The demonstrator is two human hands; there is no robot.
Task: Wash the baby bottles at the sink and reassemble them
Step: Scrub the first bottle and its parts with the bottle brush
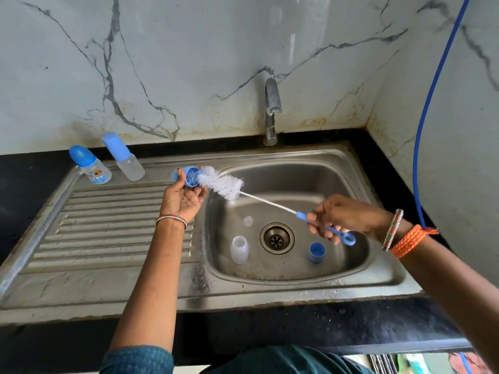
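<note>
Left fingers [180, 176] are pinching a small blue plastic bottle cap [192, 177] over the sink's left rim, while the right hand [336, 218] is gripping the blue plastic handle [334, 230] of a white bristle bottle brush [220, 183], its tip working inside the cap. That cap is looking light, stiff and probably wet-slippery; holding its outer wall seems best. Counting: two capped bottles [90, 166] standing on the far-left drainboard, and in the steel basin [351, 184] one clear open bottle [239, 249], one blue cup-shaped cap [317, 252], one clear teat [248, 221].
</note>
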